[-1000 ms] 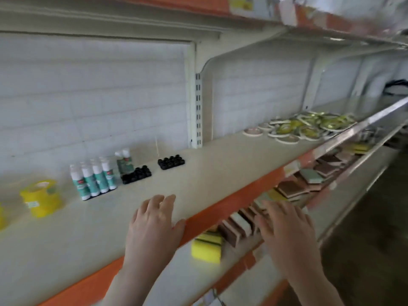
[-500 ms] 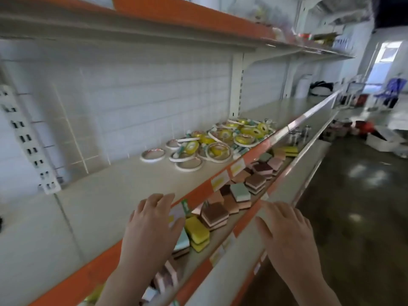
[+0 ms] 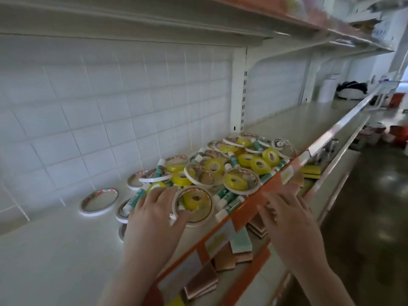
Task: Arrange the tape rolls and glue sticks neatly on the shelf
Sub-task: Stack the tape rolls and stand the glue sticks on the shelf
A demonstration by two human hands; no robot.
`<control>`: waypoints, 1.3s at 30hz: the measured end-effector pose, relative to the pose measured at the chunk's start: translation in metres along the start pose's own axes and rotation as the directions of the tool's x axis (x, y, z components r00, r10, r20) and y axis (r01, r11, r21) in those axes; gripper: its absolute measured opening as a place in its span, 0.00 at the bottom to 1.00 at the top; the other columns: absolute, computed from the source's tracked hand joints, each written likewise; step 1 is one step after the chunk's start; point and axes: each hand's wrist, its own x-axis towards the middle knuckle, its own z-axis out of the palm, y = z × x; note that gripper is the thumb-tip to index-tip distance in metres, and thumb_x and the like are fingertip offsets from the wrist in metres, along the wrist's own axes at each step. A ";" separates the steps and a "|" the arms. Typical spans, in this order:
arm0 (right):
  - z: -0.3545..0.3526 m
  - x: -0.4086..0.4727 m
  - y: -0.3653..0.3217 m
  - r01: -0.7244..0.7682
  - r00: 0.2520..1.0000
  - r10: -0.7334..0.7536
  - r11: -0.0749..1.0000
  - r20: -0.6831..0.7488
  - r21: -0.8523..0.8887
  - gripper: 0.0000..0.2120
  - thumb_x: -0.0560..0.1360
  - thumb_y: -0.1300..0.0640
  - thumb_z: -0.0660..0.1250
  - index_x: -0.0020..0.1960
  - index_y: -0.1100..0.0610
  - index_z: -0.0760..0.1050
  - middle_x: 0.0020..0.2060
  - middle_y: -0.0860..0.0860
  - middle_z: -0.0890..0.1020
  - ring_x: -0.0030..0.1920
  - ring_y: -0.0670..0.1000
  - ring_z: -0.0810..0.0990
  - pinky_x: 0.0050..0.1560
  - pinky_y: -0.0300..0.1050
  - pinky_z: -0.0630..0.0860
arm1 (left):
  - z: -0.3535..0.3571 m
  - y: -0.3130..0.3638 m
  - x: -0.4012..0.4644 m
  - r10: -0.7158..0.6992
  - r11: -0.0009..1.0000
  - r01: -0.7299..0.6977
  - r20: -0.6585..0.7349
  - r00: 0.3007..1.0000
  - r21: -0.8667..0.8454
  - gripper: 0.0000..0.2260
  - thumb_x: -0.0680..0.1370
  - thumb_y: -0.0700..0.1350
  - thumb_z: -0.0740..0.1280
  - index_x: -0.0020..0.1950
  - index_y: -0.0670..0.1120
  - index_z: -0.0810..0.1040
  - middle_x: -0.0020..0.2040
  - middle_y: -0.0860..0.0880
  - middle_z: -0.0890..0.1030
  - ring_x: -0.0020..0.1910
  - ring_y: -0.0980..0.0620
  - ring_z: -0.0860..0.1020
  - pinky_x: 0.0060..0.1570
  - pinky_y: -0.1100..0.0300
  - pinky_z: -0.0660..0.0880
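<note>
A jumbled heap of tape rolls and glue sticks covers the cream shelf (image 3: 55,250) near its orange front edge. Small yellow tape rolls (image 3: 257,165) lie among flat white-rimmed tape rings (image 3: 99,202) and green-and-white glue sticks (image 3: 134,199). My left hand (image 3: 154,215) reaches over the near end of the heap, fingers spread, its fingertips at a white ring with a yellow roll (image 3: 195,200) on it. My right hand (image 3: 287,219) hovers with straight fingers over the shelf's front edge, holding nothing.
One white ring lies apart at the left of the heap. Brown, teal and yellow sponges (image 3: 240,241) fill the lower shelf below the orange edge (image 3: 183,261). A white upright (image 3: 239,85) divides the tiled back wall. The floor (image 3: 364,217) lies at the right.
The view has swung right along the shelf, from the standing glue bottles to the heap of tape rolls. Both hands have moved forward; my left hand now reaches the heap's near end.
</note>
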 end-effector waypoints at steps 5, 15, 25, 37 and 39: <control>0.027 0.071 0.033 0.176 0.984 -0.180 0.977 0.020 0.119 0.13 0.74 0.52 0.66 0.56 0.56 0.78 0.48 0.53 0.80 0.49 0.55 0.78 0.46 0.49 0.74 | 0.037 0.026 0.026 -0.181 0.983 0.183 -0.051 0.982 0.033 0.22 0.72 0.53 0.70 0.63 0.45 0.76 0.60 0.45 0.78 0.60 0.42 0.74 0.58 0.48 0.70; 0.045 0.143 0.038 0.602 0.703 -0.676 0.731 0.221 0.321 0.31 0.72 0.35 0.50 0.66 0.53 0.72 0.56 0.47 0.78 0.58 0.50 0.76 0.56 0.44 0.73 | 0.051 0.073 0.031 -0.480 0.862 0.500 -0.190 0.857 0.079 0.24 0.72 0.51 0.71 0.67 0.49 0.73 0.65 0.49 0.74 0.65 0.46 0.69 0.61 0.53 0.66; 0.071 0.153 0.045 0.640 0.657 -0.739 0.652 0.151 0.406 0.24 0.69 0.42 0.62 0.57 0.54 0.80 0.46 0.48 0.81 0.46 0.52 0.80 0.44 0.46 0.77 | 0.051 0.074 0.031 -0.498 0.844 0.528 -0.225 0.838 0.099 0.24 0.74 0.52 0.68 0.69 0.52 0.70 0.66 0.52 0.71 0.66 0.51 0.67 0.60 0.58 0.64; 0.070 0.149 0.055 0.675 0.670 -0.739 0.648 0.075 0.354 0.10 0.62 0.54 0.78 0.41 0.54 0.82 0.39 0.45 0.76 0.43 0.49 0.75 0.42 0.43 0.75 | 0.061 0.060 0.059 -0.227 0.957 0.238 -0.084 0.970 0.165 0.16 0.73 0.49 0.69 0.59 0.49 0.79 0.56 0.51 0.80 0.55 0.49 0.78 0.50 0.60 0.72; 0.069 0.149 0.056 0.648 0.681 -0.719 0.680 0.139 0.344 0.10 0.59 0.54 0.79 0.39 0.52 0.81 0.42 0.47 0.78 0.46 0.50 0.78 0.44 0.42 0.77 | 0.067 0.057 0.064 -0.167 0.964 0.170 -0.032 0.985 0.205 0.15 0.70 0.49 0.68 0.55 0.47 0.81 0.53 0.50 0.81 0.51 0.47 0.80 0.47 0.57 0.75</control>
